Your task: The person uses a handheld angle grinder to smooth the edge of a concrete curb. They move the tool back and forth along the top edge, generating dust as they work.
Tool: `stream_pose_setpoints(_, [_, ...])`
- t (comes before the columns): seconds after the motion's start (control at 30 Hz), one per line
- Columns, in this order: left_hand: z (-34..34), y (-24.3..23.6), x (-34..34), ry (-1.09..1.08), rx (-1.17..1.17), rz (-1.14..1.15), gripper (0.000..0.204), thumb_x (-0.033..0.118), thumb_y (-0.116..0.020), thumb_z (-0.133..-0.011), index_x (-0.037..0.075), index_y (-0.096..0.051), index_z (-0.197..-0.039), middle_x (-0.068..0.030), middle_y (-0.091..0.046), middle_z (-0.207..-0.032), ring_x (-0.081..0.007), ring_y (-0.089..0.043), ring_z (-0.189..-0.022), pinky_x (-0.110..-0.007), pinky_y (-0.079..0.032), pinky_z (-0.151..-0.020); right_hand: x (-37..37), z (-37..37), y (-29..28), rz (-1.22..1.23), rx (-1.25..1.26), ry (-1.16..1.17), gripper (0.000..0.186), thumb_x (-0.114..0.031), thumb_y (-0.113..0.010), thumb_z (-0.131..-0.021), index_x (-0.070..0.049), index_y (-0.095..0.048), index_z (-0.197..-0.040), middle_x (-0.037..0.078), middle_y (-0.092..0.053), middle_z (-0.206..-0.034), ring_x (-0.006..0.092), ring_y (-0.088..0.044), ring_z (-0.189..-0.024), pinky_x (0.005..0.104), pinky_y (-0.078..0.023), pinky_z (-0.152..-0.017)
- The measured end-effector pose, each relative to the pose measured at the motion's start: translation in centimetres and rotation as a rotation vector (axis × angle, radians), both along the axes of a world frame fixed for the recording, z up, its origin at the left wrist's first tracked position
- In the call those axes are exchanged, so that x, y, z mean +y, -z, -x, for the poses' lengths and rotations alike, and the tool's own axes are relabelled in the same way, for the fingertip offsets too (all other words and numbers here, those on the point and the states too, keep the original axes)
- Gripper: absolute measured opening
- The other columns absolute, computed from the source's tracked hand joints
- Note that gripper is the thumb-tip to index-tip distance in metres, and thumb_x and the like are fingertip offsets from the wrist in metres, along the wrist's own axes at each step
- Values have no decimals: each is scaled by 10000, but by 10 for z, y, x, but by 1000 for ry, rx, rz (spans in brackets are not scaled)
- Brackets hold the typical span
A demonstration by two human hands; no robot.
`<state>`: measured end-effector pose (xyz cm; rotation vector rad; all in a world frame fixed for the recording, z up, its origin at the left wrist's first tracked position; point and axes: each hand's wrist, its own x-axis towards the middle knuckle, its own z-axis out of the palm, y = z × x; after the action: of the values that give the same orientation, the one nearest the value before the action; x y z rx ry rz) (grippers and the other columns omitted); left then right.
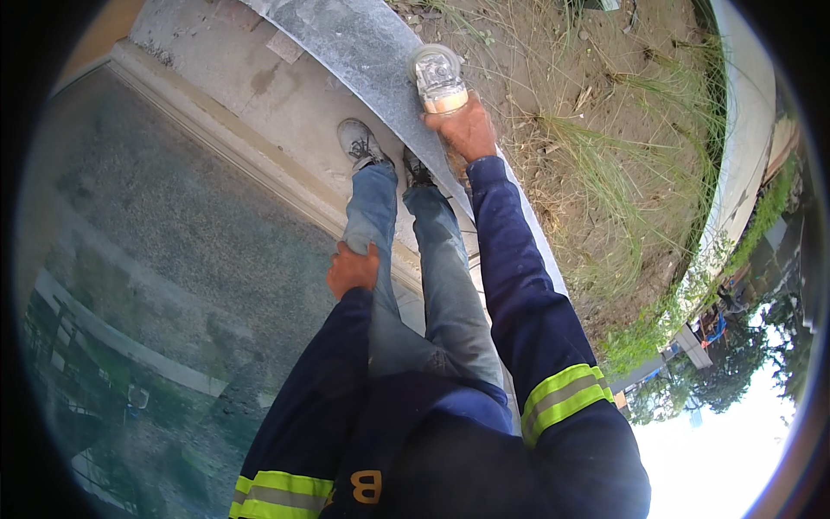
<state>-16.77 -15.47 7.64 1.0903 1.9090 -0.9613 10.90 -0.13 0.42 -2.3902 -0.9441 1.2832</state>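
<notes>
My right hand (469, 130) is closed around the body of a dust-coated angle grinder (441, 82). Its round disc end lies at the outer edge of a grey stone slab (363, 52), which curves along the top of a low wall. Whether the disc is spinning I cannot tell. Lower and to the left, my left hand (353, 268) rests at the knee of my blue jeans (373, 212), its fingers curled over the denim. Both arms are in dark blue sleeves with reflective yellow bands.
To the right of the slab, a planting bed (605, 130) holds soil and tufts of grass, bounded by a pale curved wall (748, 95). My dusty shoes (357, 143) stand on a concrete ledge (233, 95). A large reflective glass pane (173, 216) fills the left side.
</notes>
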Motion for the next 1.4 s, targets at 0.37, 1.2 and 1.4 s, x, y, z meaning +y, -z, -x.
stream_pose_setpoints(0.37, [-2, 0, 0, 5, 15, -19, 744, 613, -668, -901, 3, -623, -1324, -265, -719, -1223, -453, -737, -1082, -523, -572, -975, -41, 39, -14, 188, -9, -104, 796, -459, -915, -649, 30, -621, -1204, 289, -763, -1079, 454, -747, -1041, 494, -574, -912])
stream_pose_setpoints(1.2, [-5, -3, 5, -12, 2, 11, 776, 612, -660, -906, -14, -607, -1361, -278, -718, -1239, -455, -727, -1115, -520, -559, -995, -44, -7, -7, 123, -23, 34, 778, -386, -922, -663, 81, -629, -1211, 276, -757, -1132, 410, -744, -1085, 462, -570, -948])
stream_pose_setpoints(1.4, [-4, -3, 4, -6, 10, 15, 786, 626, -651, -915, -14, -613, -1368, -280, -727, -1233, -467, -716, -1136, -541, -544, -1002, 13, -1, -3, 64, 3, 0, 806, -400, -931, -653, 86, -621, -1217, 264, -754, -1144, 405, -739, -1091, 454, -567, -949])
